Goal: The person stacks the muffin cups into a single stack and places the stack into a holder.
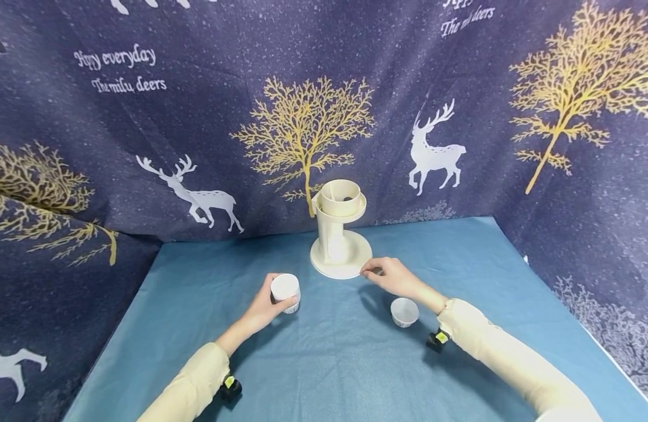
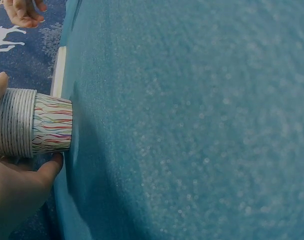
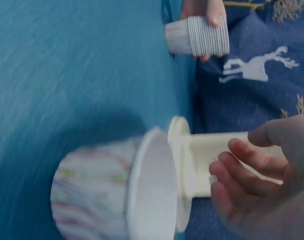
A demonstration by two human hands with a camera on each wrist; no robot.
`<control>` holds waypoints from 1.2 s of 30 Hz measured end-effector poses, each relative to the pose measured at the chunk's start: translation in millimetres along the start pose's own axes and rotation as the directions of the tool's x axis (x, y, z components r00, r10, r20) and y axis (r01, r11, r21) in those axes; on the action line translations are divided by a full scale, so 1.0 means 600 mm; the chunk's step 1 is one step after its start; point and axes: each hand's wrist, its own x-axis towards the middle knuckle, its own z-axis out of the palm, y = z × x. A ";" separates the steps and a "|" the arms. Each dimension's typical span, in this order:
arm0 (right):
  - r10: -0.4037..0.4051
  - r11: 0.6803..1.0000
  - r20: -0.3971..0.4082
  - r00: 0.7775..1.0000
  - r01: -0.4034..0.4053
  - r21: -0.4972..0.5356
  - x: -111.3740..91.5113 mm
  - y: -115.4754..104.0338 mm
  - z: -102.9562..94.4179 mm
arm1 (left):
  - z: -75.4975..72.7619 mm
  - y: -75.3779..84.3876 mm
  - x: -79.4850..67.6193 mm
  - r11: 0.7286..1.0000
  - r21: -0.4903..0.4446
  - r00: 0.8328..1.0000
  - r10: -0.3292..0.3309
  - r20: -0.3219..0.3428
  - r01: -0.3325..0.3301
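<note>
My left hand [image 1: 261, 309] grips a stack of paper cups [image 1: 285, 288] from the side, thumb across the front. In the left wrist view the stack [image 2: 53, 124] shows many nested white rims and thin coloured wavy lines on the end cup. My right hand [image 1: 399, 279] hovers over the table with loosely curled fingers and holds nothing, as the right wrist view of the hand [image 3: 264, 185] shows. Below its wrist a single paper cup [image 1: 404, 314] stands upright, mouth up. The same cup [image 3: 92, 192] looms large and blurred in the right wrist view.
A cream stand [image 1: 331, 243] with a round base and a raised ring stands at the back middle, a wide cylinder [image 1: 342, 206] set in the ring. Blue cloth [image 1: 334, 363] covers the table. Behind hangs a dark curtain [image 1: 218, 117] with deer and trees.
</note>
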 end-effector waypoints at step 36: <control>-0.079 0.997 0.358 0.930 0.065 0.050 -0.078 0.074 -0.033 | 0.006 -0.023 0.009 1.000 0.016 1.000 -0.012 -0.021 0.013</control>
